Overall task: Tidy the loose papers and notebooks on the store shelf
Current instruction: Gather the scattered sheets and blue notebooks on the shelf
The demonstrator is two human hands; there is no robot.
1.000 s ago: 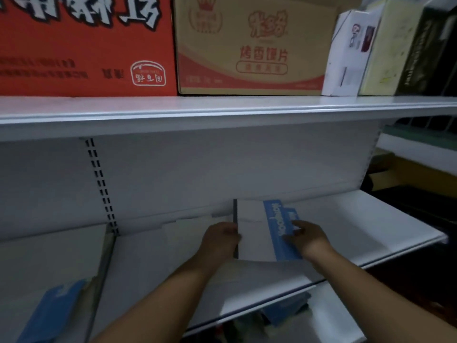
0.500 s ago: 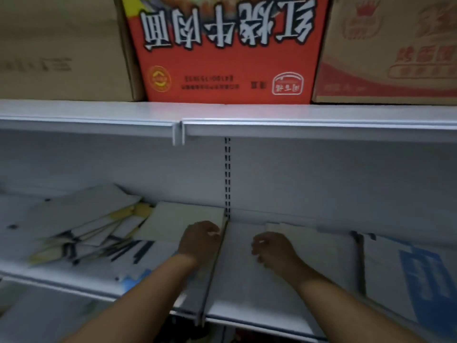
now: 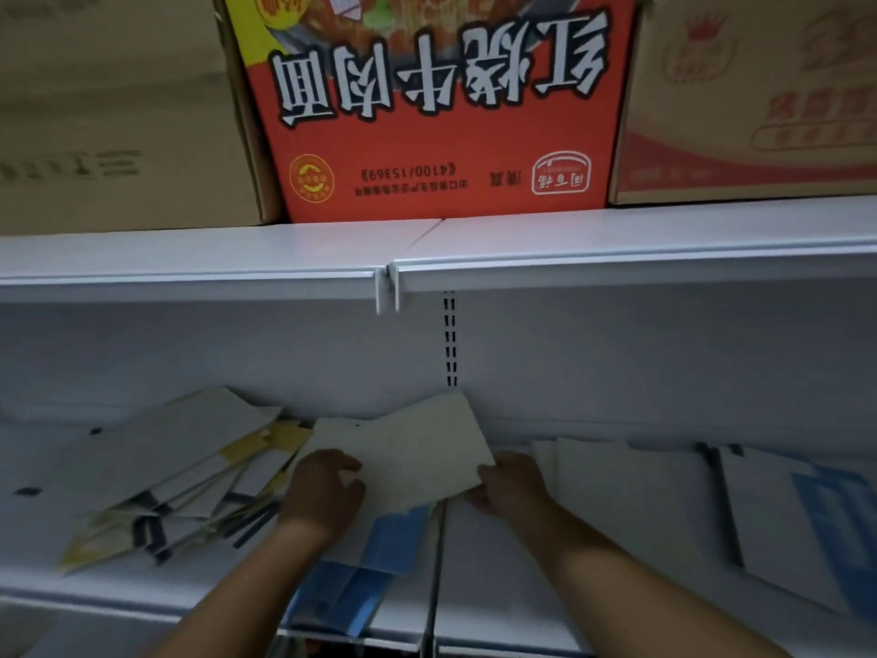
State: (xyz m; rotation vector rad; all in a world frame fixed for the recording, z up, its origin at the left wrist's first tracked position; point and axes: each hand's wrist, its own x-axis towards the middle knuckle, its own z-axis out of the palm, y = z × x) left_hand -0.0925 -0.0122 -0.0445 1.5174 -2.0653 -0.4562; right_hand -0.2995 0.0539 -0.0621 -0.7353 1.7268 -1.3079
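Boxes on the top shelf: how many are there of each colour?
red box: 1
brown boxes: 2, the left box and the right box, which bears red print
Total: 3

A red carton (image 3: 441, 135), its lettering upside down, stands on the upper shelf (image 3: 190, 258) between a plain brown box (image 3: 118, 125) and a tan carton (image 3: 750, 97). A slotted upright (image 3: 450, 339) marks the back panel (image 3: 664, 363) below.
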